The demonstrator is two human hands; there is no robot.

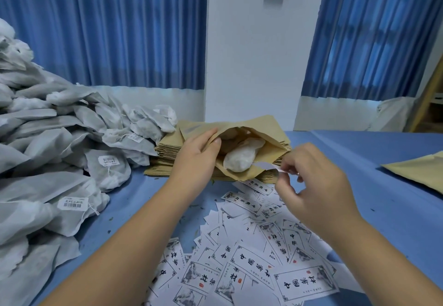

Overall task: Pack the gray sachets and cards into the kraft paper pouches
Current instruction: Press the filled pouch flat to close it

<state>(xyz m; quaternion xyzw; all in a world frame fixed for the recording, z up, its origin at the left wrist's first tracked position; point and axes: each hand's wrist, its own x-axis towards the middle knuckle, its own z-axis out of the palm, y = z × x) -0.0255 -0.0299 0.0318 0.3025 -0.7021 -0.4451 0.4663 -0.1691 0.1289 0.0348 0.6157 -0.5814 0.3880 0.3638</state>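
- Dozens of printed cards [251, 262] lie scattered and overlapping on the blue table [388, 210], nearest the viewer.
- Just past them, the right hand [311, 186] pinches one white card [266, 166] between thumb and fingertips. The card's free end sits at the lower lip of an open pouch.
- The left hand [196, 154] grips the pouch [271, 148] by the left side of its mouth, thumb at the edge, holding it open.
- One gray sachet [239, 159] lies inside the pouch, its rounded end showing at the mouth. Something pale sits behind it, and I cannot tell whether it is a second sachet.
- The pouch rests on a stack [165, 152] of flat kraft pouches.
- Left of the stack, a large pile [48, 142] of gray sachets, some with barcode tags on strings, slopes up to the frame's edge.
- Far right, well apart, a spare pouch [422, 174] lies flat on the table.
- Behind everything are a white wall [251, 54] and blue curtains [107, 30].
- Step in hand, as I judge it: the sachet is in and the card is about to go in.
- The next move calls for sliding the card in beside the sachet while the left hand holds the mouth wide. The thin paper could catch on the lip or bend.
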